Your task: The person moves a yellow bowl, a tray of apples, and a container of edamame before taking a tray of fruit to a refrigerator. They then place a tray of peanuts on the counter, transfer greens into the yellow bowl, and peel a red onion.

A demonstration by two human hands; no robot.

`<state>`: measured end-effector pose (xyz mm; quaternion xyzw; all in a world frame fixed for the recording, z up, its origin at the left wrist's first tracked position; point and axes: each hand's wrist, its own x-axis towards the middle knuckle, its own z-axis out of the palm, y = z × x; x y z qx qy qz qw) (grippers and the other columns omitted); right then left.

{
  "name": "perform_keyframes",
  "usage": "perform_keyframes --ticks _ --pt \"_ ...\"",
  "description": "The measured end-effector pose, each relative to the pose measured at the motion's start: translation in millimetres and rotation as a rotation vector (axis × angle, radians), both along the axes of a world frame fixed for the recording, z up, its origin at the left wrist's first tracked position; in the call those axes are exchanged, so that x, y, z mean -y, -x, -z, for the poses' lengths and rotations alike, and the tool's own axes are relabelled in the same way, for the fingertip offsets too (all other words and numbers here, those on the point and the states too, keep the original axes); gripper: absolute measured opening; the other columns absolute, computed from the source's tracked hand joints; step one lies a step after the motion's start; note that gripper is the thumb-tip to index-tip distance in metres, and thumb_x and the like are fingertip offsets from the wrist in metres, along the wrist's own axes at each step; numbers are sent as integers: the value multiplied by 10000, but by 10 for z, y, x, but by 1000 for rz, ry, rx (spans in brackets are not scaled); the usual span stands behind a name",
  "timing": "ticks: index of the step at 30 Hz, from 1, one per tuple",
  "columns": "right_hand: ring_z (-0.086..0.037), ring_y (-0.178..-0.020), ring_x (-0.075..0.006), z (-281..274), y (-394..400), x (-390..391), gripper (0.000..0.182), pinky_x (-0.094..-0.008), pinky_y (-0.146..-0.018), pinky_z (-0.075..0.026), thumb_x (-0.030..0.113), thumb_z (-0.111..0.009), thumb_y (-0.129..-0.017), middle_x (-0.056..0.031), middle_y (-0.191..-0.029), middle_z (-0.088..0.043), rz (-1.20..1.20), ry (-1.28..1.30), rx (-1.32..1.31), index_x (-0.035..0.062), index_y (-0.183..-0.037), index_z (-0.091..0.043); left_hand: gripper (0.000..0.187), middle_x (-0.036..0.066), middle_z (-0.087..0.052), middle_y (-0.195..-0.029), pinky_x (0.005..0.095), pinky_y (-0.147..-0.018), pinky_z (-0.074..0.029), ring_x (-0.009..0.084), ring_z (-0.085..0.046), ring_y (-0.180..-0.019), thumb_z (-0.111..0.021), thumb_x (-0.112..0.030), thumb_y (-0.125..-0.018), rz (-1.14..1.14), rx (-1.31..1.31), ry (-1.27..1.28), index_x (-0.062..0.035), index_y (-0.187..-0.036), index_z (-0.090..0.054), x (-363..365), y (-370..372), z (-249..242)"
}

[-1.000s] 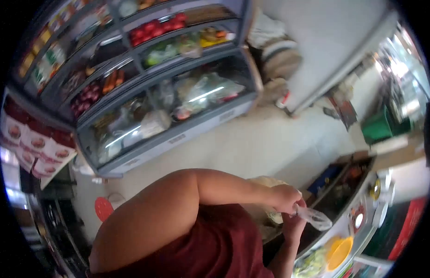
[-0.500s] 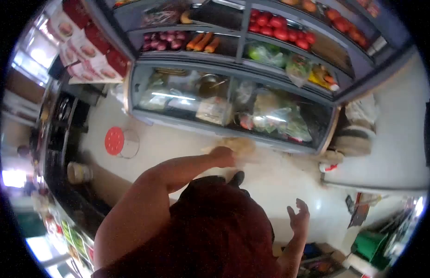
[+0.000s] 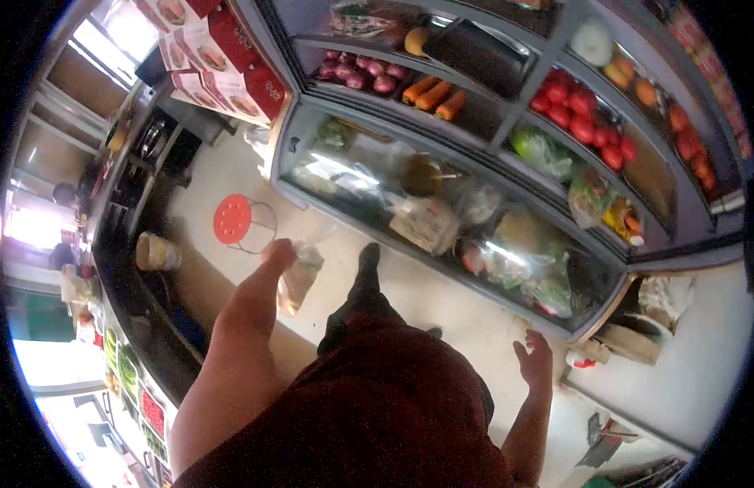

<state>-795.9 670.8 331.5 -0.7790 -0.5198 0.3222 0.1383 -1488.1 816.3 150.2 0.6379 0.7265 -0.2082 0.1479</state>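
Observation:
My left hand (image 3: 280,254) is closed round the top of a clear plastic bag (image 3: 301,275), which hangs down over the floor. Something pale and brownish is inside the bag, but its kind cannot be made out. Close behind that hand stands a round red stool (image 3: 233,219) with wire legs. My right hand (image 3: 536,360) hangs free on the other side of my body, fingers apart and holding nothing. Nearest to it is the lower right end of the glass-fronted display fridge (image 3: 590,327).
Shelves above the fridge bear red onions (image 3: 356,71), carrots (image 3: 430,95) and tomatoes (image 3: 573,108). On the left runs a dark counter (image 3: 121,281), with a tub (image 3: 158,251) beside it. Stacked printed boxes (image 3: 218,61) stand at the upper left. My foot (image 3: 369,259) is on the pale floor.
My left hand has swung left with the bag, from in front of the fridge to beside the stool. The view has turned, and one foot has stepped forward. My right hand stays open.

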Motion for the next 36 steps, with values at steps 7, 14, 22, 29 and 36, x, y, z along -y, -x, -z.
perform_keyframes --ticks 7,14,22,29,36 --pt "-637 -848 -240 536 749 -727 434 -357 -762 -515 259 -729 -812 -124 -941 -671 131 229 -197 48 -1156 -571 174 131 -683 -935 448 -784 -516 335 -653 -896 -526 -171 -810 168 177 -73 -92 -887 -660 -1025 876 132" --pt "-655 -854 -228 528 1616 -1246 403 -345 -764 -513 307 -695 -839 -140 -916 -695 -87 581 -1 51 -1137 -601 136 160 -637 -866 420 -779 -496 366 -598 -921 -513 -103 -795 168 443 -203 -51 -879 -607 -2279 1320 278" --pt "-629 -763 -173 68 1850 -1957 362 -307 -711 -508 214 -703 -830 -104 -844 -672 -51 504 33 40 -1126 -592 154 202 -508 -1171 487 -831 -470 374 -555 -1011 -501 -178 -844 25 542 -381 -117 -875 -639 -3375 1344 1092" --pt "-646 -928 -223 -101 2399 -2509 377 -350 -817 -511 246 -684 -831 -142 -972 -676 -73 595 43 46 -1142 -606 208 160 -567 -875 414 -717 -486 293 -576 -849 -512 -267 -848 -919 1450 -546 -98 -771 -605 -3537 1172 1301" --pt "-658 -782 -204 101 2246 -2290 360 -330 -737 -517 246 -693 -825 -117 -866 -692 -89 563 -13 52 -1119 -620 49 107 -576 -736 325 -597 -452 242 -558 -648 -572 -22 -711 -61 825 -560 -49 -672 -559 -3528 1232 1462"
